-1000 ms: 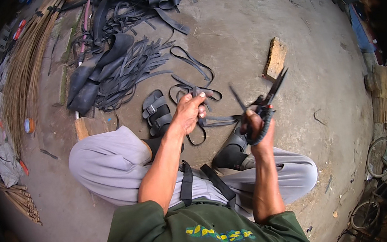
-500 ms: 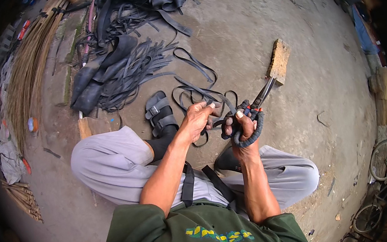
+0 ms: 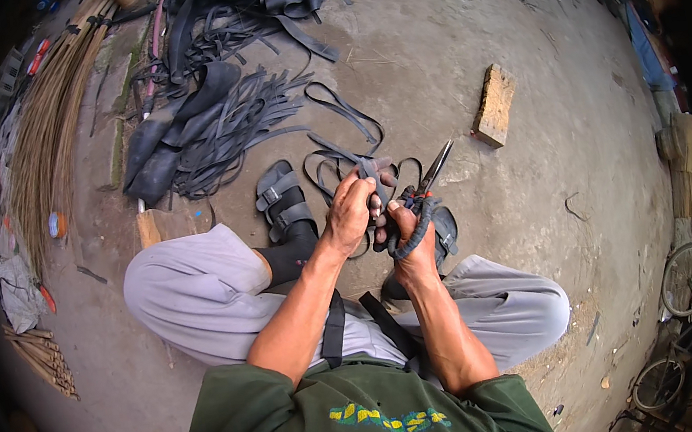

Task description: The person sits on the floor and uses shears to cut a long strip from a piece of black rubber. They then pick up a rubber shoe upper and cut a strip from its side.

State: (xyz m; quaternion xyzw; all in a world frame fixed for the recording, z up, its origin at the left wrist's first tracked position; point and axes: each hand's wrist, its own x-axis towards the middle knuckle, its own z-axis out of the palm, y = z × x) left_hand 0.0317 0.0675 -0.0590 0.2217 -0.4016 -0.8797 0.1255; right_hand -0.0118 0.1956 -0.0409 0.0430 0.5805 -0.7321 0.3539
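My left hand [image 3: 349,214] is closed on a dark rubber strip [image 3: 371,179], pinched between thumb and fingers. Right beside it, my right hand [image 3: 414,246] grips a pair of scissors [image 3: 439,169] by their black-wrapped handles. The scissor blades point away and to the right and look nearly closed. The strip runs down toward the right hand's thumb; whether that hand also holds it is hidden. More of the narrow rubber strip [image 3: 323,166] loops on the floor just beyond my hands.
Rubber sheets and cut strips [image 3: 220,136] lie piled at the far left, near a bundle of thin sticks [image 3: 62,114]. A worn brick-like block [image 3: 494,107] rests right of the scissors. My sandalled foot [image 3: 285,207] is close by. A bicycle [image 3: 687,279] stands at the right edge.
My right hand has moved left with the scissors, close against my left hand. The blades have drawn away from the block and point more steeply upward. My left hand has shifted slightly.
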